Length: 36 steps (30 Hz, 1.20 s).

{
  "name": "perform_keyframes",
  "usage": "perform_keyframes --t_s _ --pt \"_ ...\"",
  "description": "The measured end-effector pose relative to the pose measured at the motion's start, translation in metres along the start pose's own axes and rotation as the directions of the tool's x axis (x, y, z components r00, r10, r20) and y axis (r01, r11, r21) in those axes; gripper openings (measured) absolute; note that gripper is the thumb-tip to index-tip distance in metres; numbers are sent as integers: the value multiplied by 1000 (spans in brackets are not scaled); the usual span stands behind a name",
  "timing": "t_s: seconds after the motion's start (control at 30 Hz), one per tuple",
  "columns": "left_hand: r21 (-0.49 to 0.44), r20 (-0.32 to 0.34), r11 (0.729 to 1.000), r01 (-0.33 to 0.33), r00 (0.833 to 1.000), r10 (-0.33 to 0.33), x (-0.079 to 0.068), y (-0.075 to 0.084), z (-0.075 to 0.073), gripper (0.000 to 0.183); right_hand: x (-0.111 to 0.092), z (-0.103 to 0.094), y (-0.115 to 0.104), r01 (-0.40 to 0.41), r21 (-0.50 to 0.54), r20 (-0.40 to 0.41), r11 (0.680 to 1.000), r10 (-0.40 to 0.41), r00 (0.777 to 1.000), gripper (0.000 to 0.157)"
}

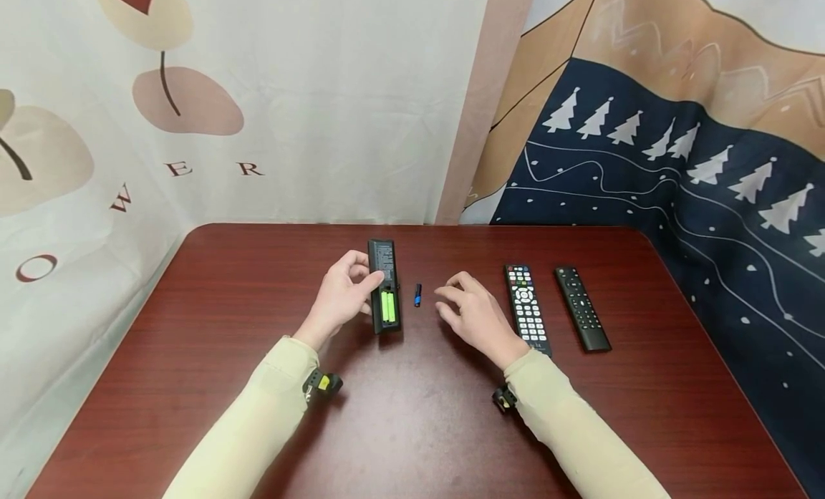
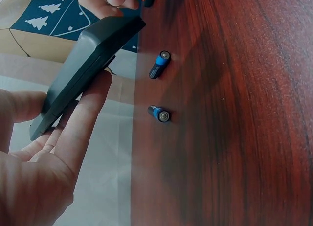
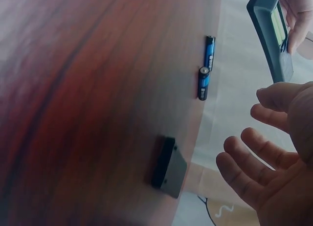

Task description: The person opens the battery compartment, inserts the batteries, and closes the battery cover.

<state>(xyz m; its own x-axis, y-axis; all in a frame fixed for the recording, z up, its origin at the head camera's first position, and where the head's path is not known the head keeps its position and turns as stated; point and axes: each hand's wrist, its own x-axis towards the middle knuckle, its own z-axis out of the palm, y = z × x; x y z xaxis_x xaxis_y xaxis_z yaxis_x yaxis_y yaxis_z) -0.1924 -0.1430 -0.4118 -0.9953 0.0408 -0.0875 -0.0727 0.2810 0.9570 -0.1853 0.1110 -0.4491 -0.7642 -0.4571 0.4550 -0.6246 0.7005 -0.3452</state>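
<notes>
Gripped between thumb and fingers, a long black plastic remote point(image 1: 390, 281) was held by the left hand point(image 1: 340, 297) above the table point(image 1: 412, 434); the right hand point(image 1: 475, 314), fingers loosely spread, held nothing. Streaky dark red wood grain with a soft sheen covered the tabletop. Beyond the right hand lay a white-buttoned remote point(image 1: 527, 309) and a slim black remote point(image 1: 582, 309), near each other. Only the right wrist view showed a flat, angular dark piece point(image 3: 171, 169). Smooth green batteries point(image 1: 388, 306), cylindrical, sat in the held remote's uncovered bay, hidden from the left wrist view. Both wrist views showed two small blue-and-black batteries point(image 2: 160, 66) on the table; the head view showed one.
</notes>
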Motion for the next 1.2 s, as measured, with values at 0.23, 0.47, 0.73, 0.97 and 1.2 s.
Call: perform_keyframes --t_s 0.23,0.47,0.73,0.97,1.2 --pt "3 1 1000 11 1000 -11 0 0 -1 25 -3 -6 4 -78 1 46 997 78 996 20" --pt "15 2 1000 17 1000 -17 0 0 -1 26 -5 -9 8 -142 -36 65 989 144 987 23" --pt "12 0 1000 7 1000 -7 0 0 -2 24 -8 -12 12 -222 -56 120 973 227 966 23" --pt "32 -3 999 21 1000 -21 0 -1 -3 27 -10 -16 14 -275 -78 179 958 285 942 23" --pt "32 -6 999 21 1000 -21 0 -1 -3 27 -10 -18 14 -318 -124 241 940 339 909 26"
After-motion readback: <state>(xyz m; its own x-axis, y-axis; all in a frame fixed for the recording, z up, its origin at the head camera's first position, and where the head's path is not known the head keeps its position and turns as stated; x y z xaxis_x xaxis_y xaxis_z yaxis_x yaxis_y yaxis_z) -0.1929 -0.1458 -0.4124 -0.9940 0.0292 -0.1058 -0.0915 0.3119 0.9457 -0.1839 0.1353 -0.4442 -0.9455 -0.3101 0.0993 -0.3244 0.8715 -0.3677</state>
